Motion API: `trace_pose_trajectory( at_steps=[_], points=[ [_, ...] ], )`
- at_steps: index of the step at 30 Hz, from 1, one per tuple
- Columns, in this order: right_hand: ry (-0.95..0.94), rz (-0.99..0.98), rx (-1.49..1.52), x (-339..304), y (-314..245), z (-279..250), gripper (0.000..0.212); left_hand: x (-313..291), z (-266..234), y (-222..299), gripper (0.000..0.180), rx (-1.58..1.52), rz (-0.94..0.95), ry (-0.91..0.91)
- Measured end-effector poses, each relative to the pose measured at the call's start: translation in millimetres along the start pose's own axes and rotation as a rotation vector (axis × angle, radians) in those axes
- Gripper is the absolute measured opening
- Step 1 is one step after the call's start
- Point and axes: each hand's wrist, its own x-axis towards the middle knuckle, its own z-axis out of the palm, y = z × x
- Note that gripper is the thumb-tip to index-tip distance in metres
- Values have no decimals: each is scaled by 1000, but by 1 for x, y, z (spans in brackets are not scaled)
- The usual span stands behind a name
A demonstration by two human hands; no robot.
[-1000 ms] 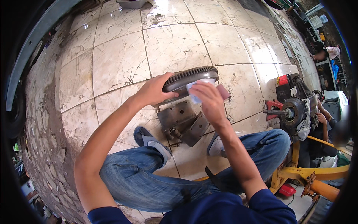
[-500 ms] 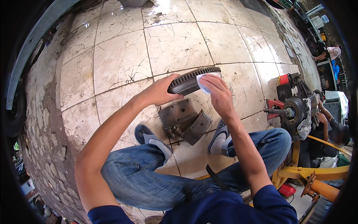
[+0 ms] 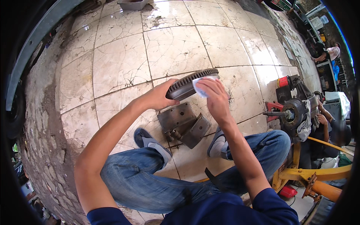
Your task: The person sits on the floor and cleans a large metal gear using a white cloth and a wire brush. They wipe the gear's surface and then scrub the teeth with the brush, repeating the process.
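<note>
A dark metal flywheel (image 3: 182, 90) with a toothed rim is tilted up above the floor in front of me. My left hand (image 3: 162, 93) grips its left edge, thumb on the near side and fingers behind. Under the closed fingers of my right hand (image 3: 215, 93) is a folded piece of white paper (image 3: 199, 88), pressed against the right part of the flywheel. The paper's underside is hidden. Below, between my feet, a worn metal block (image 3: 176, 118) with bolt holes rests on the tiles, with a second angled plate (image 3: 197, 131) beside it.
An axle hub (image 3: 294, 112) with a rag stands at the right by a red stand (image 3: 275, 108). Another person's hands (image 3: 321, 118) are near it. A yellow metal frame (image 3: 311, 173) is at lower right. A grey tray (image 3: 133, 4) sits at the far edge, on cracked tiles.
The white paper and my right hand have shifted slightly left along the flywheel. My left hand keeps its hold. The whole view has moved a little.
</note>
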Motion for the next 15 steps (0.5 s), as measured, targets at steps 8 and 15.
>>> trace_pose_trajectory(
  at_steps=[8,15],
  points=[
    [-97,-135,90,-10,-36,23,37,9,2,2,80,11,45,0],
    [3,21,110,7,21,-6,46,0,-4,2,84,33,3,-31]
  ],
)
